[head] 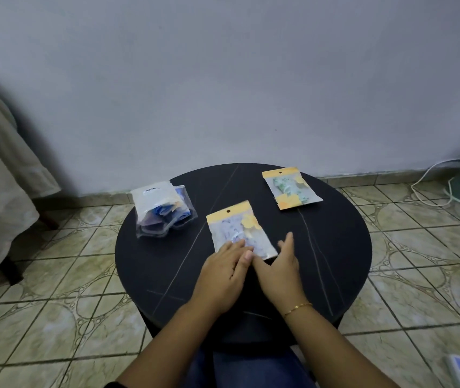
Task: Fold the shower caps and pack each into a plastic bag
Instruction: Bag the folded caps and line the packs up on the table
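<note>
Centre of frame: a packed bag (241,229) lies flat on the round table (335,247). Left hand (223,271) rests on its near edge, fingers straight, gripping nothing. Right hand (282,264) lies open beside the bag's lower right corner, holding nothing. A second packed bag (290,189) sits upper right; a stack of bags (161,210) left. Judgement: flattening or sealing in hand; next, set this bag aside and take from the stack.
</note>
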Demonstrator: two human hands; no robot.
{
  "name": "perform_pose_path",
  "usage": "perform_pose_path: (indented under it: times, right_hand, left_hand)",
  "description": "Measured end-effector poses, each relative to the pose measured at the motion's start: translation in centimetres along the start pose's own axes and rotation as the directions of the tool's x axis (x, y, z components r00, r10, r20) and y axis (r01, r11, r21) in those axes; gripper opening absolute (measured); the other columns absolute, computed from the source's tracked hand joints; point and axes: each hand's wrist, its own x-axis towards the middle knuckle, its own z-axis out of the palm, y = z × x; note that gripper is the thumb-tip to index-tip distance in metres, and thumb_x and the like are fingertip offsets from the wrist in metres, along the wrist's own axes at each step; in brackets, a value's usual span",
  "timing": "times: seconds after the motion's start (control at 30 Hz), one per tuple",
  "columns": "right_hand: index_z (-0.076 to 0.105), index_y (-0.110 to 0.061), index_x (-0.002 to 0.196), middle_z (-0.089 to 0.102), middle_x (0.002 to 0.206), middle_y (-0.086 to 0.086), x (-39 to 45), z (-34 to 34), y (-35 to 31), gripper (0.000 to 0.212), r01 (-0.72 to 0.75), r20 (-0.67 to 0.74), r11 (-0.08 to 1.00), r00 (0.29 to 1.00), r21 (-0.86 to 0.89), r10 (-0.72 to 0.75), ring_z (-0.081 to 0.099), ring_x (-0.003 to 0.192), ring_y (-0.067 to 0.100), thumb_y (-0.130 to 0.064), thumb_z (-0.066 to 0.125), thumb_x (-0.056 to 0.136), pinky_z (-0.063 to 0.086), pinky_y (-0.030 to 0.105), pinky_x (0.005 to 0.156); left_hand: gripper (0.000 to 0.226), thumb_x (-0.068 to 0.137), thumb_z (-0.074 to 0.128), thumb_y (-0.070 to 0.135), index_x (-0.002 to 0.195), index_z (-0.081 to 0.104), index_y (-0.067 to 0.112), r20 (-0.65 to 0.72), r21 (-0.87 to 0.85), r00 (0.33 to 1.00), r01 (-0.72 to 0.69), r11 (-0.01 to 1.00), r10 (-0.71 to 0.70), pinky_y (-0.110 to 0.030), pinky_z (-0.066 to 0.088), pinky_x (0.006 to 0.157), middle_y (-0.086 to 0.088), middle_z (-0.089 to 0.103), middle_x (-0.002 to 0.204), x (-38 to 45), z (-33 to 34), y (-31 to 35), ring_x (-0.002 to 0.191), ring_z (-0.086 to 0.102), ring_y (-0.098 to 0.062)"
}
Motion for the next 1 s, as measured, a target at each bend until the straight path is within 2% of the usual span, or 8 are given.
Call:
perform_pose_path:
  times: [0.1, 0.2, 0.3, 0.47, 0.6, 0.67, 0.8, 1.0]
  right_hand:
    - [0.005, -0.021, 0.151, 0.009, 0.158, -0.001, 0.9, -0.8, 0.2, 0.078, 0.142, -0.047, 0.95, 0.986, -0.277, -0.161, 0.004, 0.145, 0.017, -0.032, 0.055, 0.091, 0.015, 0.038, 0.116]
    - [0.023, -0.025, 0.148, 0.011, 0.158, -0.006, 1.9, -0.7, 0.0, 0.052, 0.316, 0.165, 0.769, 0.948, -0.555, -0.271, 0.001, 0.146, 0.013, -0.032, 0.037, 0.098, 0.008, 0.039, 0.116]
    - [0.029, -0.027, 0.146, 0.021, 0.155, -0.011, 3.0, -0.1, 0.0, 0.045, 0.429, 0.336, 0.587, 0.903, -0.687, -0.266, 0.003, 0.145, 0.01, -0.034, 0.024, 0.102, -0.004, 0.044, 0.116]
    - [0.025, -0.029, 0.147, 0.023, 0.154, -0.012, 6.4, 0.4, -0.1, 0.045, 0.48, 0.378, 0.495, 0.877, -0.725, -0.297, 0.014, 0.142, 0.009, -0.033, 0.02, 0.102, -0.007, 0.046, 0.116]
    - [0.046, -0.021, 0.137, 0.039, 0.147, 0.003, 10.2, 0.5, 0.2, 0.046, 0.501, 0.265, 0.584, 0.856, -0.638, -0.444, 0.034, 0.136, 0.02, -0.026, 0.028, 0.095, 0.015, 0.041, 0.115]
    - [0.055, -0.016, 0.129, 0.043, 0.143, 0.013, 12.6, 0.1, -0.2, 0.046, 0.435, 0.127, 0.543, 0.849, -0.719, -0.513, 0.037, 0.134, 0.031, -0.025, 0.037, 0.088, 0.023, 0.049, 0.111]
    - [0.028, -0.025, 0.145, 0.009, 0.158, 0.007, 17.7, -1.9, -0.5, 0.047, 0.163, 0.031, 0.511, 0.966, -0.844, -0.258, 0.0, 0.145, 0.026, -0.035, 0.027, 0.099, -0.007, 0.054, 0.113]
    - [0.03, -0.026, 0.145, 0.01, 0.158, 0.003, 22.1, -2.5, 0.0, 0.049, 0.069, -0.001, 0.482, 0.99, -0.873, -0.144, 0.006, 0.144, 0.022, -0.036, 0.019, 0.099, -0.006, 0.059, 0.11]
  left_hand:
    - [0.037, 0.101, 0.036, 0.034, 0.133, 0.052, 0.027, -0.043, 0.048, 0.999, 0.009, 0.999, -0.007, -0.02, 0.021, 0.107, 0.012, 0.037, 0.148, 0.7, 0.2, -0.6, 0.138, 0.026, -0.002]
    - [0.037, 0.099, 0.041, 0.03, 0.135, 0.049, 0.026, -0.077, 0.071, 0.995, 0.066, 0.995, -0.061, -0.017, 0.026, 0.099, 0.014, 0.029, 0.151, 1.7, 0.4, -0.9, 0.136, 0.028, -0.001]
    - [0.041, 0.099, 0.04, 0.028, 0.139, 0.043, 0.025, -0.023, 0.149, 0.995, 0.099, 0.984, -0.097, -0.023, 0.024, 0.107, 0.01, 0.026, 0.153, 2.9, 0.6, -1.4, 0.14, 0.022, -0.003]
    - [0.04, 0.1, 0.034, 0.035, 0.138, 0.043, 0.025, -0.062, 0.215, 0.989, 0.145, 0.966, -0.135, -0.026, 0.021, 0.11, 0.007, 0.028, 0.153, 6.2, 0.8, -2.0, 0.14, 0.02, -0.007]
    - [0.041, 0.097, 0.035, 0.049, 0.131, 0.046, 0.029, -0.096, 0.323, 0.975, 0.22, 0.921, -0.199, -0.033, 0.025, 0.102, 0.012, 0.034, 0.147, 10.1, 1.3, -2.2, 0.13, 0.029, -0.015]
    - [0.041, 0.095, 0.039, 0.048, 0.13, 0.045, 0.028, -0.088, 0.321, 0.97, 0.242, 0.916, -0.226, -0.034, 0.027, 0.099, 0.012, 0.036, 0.145, 12.4, 1.6, -2.4, 0.126, 0.032, -0.017]
    - [0.042, 0.097, 0.037, 0.04, 0.136, 0.042, 0.025, -0.076, 0.313, 0.971, 0.239, 0.919, -0.226, -0.036, 0.031, 0.1, 0.008, 0.036, 0.145, 16.8, 2.7, -2.6, 0.128, 0.033, -0.019]
    - [0.046, 0.1, 0.031, 0.034, 0.145, 0.03, 0.025, -0.055, 0.319, 0.977, 0.214, 0.923, -0.208, -0.035, 0.03, 0.103, 0.006, 0.029, 0.151, 21.5, 4.3, -2.8, 0.133, 0.031, -0.017]
